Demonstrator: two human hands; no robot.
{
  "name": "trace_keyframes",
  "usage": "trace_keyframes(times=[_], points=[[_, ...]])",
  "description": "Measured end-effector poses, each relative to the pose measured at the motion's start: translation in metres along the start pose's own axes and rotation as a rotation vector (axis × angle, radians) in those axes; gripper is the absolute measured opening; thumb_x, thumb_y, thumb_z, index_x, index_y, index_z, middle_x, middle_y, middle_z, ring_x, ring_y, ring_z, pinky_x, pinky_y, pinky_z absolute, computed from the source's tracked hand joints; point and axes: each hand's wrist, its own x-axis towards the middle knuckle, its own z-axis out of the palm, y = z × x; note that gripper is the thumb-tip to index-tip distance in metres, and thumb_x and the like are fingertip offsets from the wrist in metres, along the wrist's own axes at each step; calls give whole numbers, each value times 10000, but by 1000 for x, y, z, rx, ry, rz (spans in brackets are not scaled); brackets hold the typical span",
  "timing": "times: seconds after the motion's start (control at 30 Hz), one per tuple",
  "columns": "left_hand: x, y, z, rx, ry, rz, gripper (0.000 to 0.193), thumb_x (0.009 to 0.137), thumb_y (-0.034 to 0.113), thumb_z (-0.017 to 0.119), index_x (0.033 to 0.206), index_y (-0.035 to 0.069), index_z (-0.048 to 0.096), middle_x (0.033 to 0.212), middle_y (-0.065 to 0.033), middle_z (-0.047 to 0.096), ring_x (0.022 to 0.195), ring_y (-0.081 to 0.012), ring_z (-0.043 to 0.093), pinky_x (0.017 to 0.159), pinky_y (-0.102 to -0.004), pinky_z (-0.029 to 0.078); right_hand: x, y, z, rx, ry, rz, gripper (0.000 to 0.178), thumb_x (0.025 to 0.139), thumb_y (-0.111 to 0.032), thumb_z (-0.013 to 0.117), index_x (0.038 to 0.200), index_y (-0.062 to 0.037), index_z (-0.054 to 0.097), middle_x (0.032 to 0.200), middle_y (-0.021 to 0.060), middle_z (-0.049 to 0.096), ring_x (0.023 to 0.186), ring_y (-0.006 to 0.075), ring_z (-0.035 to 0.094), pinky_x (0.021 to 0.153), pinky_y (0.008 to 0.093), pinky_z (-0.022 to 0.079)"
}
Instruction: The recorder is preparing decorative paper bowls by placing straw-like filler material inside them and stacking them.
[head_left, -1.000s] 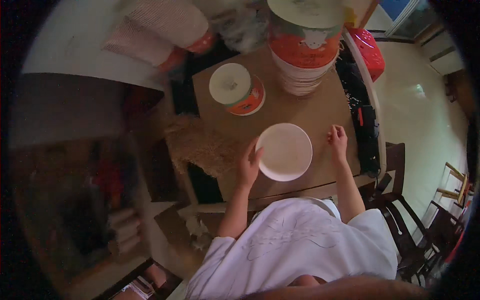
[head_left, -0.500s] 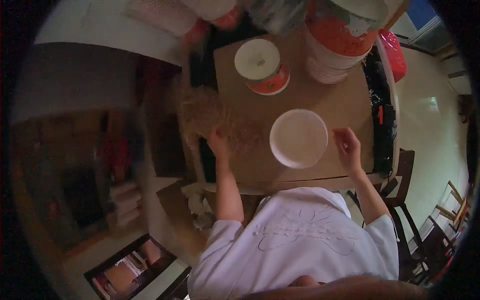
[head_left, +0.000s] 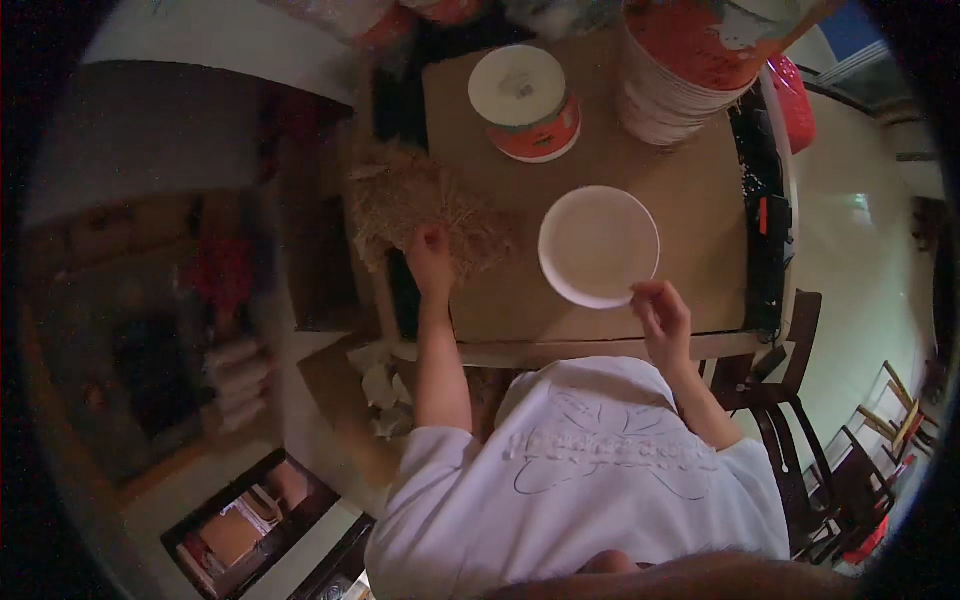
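Observation:
On the brown board (head_left: 500,310) in front of me stands a round white bowl (head_left: 598,245). My right hand (head_left: 662,315) is at its near right rim, thumb and fingertips pinched together on the edge. Left of the bowl lies a loose pile of brown, straw-like shreds (head_left: 395,200). Over the near part of that pile is my left hand (head_left: 430,260), its fingers bunched together among the strands. The image is dim, so how much the left fingers hold is hard to see.
Farther back stands a round tub (head_left: 535,135) with an orange band. A tall stack of orange-and-white paper buckets (head_left: 675,80) is at the back right, with a red thing (head_left: 792,105) beyond. Dark chairs (head_left: 790,380) stand right of the table.
My right hand has come from beside the bowl to its near right rim and pinches it. The left hand stays at the shreds, its fingers bunched. The view has shifted slightly.

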Motion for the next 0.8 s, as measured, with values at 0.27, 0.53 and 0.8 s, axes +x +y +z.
trace_keyframes(times=[0.27, 0.53, 0.8], points=[[-140, 83, -39, -635, -1323, -199, 88, 705, 78, 585, 765, 18, 562, 767, -100, 578, 670, -177, 545, 601, -291, 437, -7, -37, 32, -345, -718, -385, 427, 701, 14, 533, 1117, -65, 480, 1162, 148, 454, 1080, 313, 441, 864, 370, 399], [-112, 136, -101, -987, -1087, -167, 143, 695, -20, 605, 834, -15, 574, 924, -113, 598, 844, -183, 589, 724, -287, 468, -16, -61, 53, -64, -652, -122, 304, 841, -127, 518, 1125, -39, 457, 933, 150, 553, 829, 285, 567, 715, 337, 461], [-86, 142, -84, -1035, -819, 215, 138, 705, -99, 546, 800, 1, 533, 887, -102, 551, 745, -132, 533, 692, -249, 453, -22, -81, 30, -69, -759, -127, 85, 791, -73, 599, 844, -12, 573, 708, 81, 566, 623, 172, 554, 545, 282, 430]])
